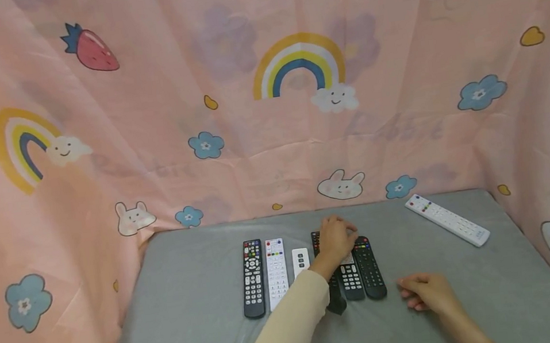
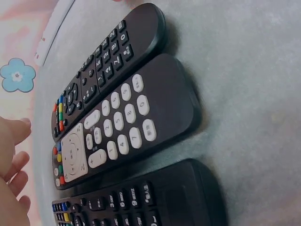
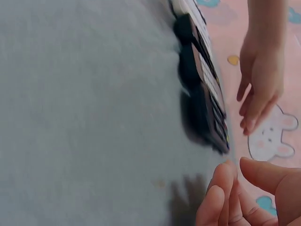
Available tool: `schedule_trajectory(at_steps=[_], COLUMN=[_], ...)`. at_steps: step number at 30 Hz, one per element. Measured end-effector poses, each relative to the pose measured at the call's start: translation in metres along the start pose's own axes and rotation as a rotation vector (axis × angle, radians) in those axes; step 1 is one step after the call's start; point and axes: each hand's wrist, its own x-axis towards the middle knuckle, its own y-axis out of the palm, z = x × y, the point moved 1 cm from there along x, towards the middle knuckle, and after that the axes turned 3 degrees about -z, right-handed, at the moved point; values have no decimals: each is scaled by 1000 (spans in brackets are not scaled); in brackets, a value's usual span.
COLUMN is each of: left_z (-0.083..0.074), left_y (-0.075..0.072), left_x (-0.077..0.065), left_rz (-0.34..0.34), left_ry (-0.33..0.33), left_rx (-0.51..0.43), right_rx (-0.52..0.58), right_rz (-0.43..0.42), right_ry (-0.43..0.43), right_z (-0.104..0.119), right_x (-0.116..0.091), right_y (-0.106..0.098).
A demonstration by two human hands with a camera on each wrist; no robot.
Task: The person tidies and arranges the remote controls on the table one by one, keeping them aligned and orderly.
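Observation:
My left hand [image 1: 335, 242] hovers over the far ends of three black remotes, its fingers loosely bent and holding nothing. One is partly hidden under the wrist, its lower end [image 1: 336, 302] showing. Beside it lie a black remote with white number buttons [image 2: 124, 117] and a black remote with rounded ends and dark keys [image 1: 371, 269]. In the left wrist view, the fingers [image 2: 16, 176] are past their button ends, apart from them. Loosely curled with nothing in it, my right hand [image 1: 429, 292] is low over the cloth, right of the row.
Left of the arm lie a black remote [image 1: 252, 279], a long white remote [image 1: 276, 270] and a small white remote [image 1: 299, 256]. Another white remote [image 1: 447, 220] lies slanted at the back right. A grey cloth [image 1: 187, 299] covers the table; a pink patterned curtain [image 1: 154, 123] hangs behind.

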Motion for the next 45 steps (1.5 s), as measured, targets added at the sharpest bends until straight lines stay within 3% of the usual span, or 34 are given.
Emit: schedule_trajectory(at_steps=[5,9,19,24,29,36,45], left_z=[-6,-12,-27,-35,-42,-50,-55], left_y=[2,4,4,9,17,27,28], left_x=[2,5,16,20,25,30,31], left_rz=[70,100,113,131,134,155,174], left_ry=[15,13,55,53,39,44,54], left_rx=[-75,-73,-92,-79,-98,-107,-110], right_rx=[-47,-110,-181,-200,-210,-257,-300], right_rz=[-26,-73,-309,-437,-509,-484,-416], right_ry=[-30,-27,-95,-44,-9,6,40], right_z=[-3,-7,-14,-19,-22,-24,-27], right_x=[10,22,53,67,77,90,92], right_y=[-24,-46,-112,-136,-150,-155,-163])
